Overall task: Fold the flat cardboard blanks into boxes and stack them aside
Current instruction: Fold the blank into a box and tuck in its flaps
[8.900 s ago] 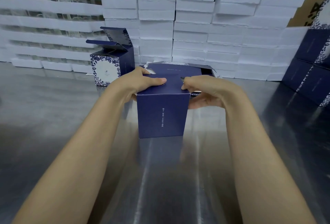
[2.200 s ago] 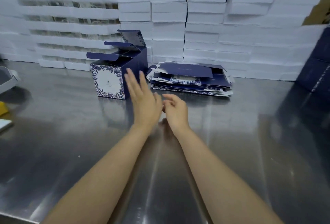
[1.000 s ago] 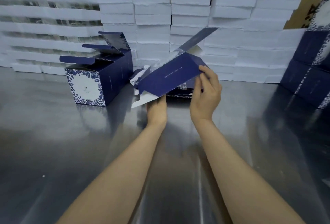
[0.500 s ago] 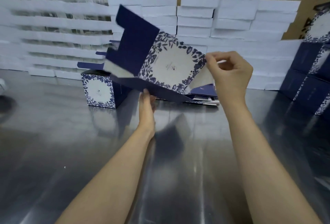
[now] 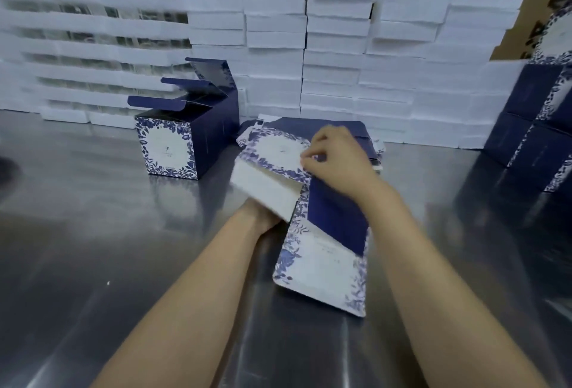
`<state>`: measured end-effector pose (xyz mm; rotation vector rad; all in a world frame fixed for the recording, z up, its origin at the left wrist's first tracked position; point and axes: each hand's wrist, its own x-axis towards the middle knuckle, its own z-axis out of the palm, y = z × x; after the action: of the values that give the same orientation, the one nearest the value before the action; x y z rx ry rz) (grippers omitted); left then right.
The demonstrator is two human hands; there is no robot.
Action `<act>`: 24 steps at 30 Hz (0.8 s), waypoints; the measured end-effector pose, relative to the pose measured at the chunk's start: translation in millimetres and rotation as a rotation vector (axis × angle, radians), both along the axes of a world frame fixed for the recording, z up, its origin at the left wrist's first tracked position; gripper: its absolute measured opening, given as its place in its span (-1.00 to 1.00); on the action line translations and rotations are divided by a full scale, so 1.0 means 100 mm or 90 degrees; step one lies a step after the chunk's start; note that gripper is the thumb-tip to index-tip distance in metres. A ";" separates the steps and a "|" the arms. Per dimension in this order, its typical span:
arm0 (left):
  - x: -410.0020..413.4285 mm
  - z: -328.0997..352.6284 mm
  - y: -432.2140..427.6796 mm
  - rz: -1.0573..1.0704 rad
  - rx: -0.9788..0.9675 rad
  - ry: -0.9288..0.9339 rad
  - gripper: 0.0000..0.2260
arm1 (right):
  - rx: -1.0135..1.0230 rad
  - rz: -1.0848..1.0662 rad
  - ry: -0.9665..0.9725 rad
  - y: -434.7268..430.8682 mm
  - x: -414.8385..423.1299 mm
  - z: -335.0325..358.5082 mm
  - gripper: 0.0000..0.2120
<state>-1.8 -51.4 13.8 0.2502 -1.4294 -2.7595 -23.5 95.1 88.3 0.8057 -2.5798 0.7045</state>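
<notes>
Step in hand: opening a blank. It's btwn your hands, near you, low over the table (touching it or not, can't tell), w/ the pile of flat blanks just behind. Your R hand pinches the edge of the floral panel. Your L hand is under the white flap, mostly hidden; grip can't be told. Next move, I reckon: pull panels apart to square the tube, then tuck the bottom flaps. Folded box stands left, top flaps open.
</notes>
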 end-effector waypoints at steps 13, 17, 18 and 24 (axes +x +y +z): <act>-0.05 0.10 -0.44 0.271 -1.021 0.152 -0.75 | 0.223 0.045 -0.203 0.00 -0.28 -0.96 -0.52; -0.05 -0.18 -0.12 -0.118 -1.268 0.170 -0.56 | 0.209 0.039 -0.190 -0.01 -0.26 -0.95 -0.49; -0.07 -0.18 -0.10 -0.167 -1.275 0.125 -0.52 | 0.213 0.014 -0.188 0.00 -0.27 -0.95 -0.45; -0.06 -0.16 -0.11 -0.104 -1.233 -0.069 -0.33 | 0.199 -0.351 -0.280 0.16 -0.27 -0.93 -0.17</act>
<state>-7.8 -62.4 -1.9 0.1403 -3.1359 -0.3723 -51.0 110.7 -4.6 -0.0258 -3.1465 0.3348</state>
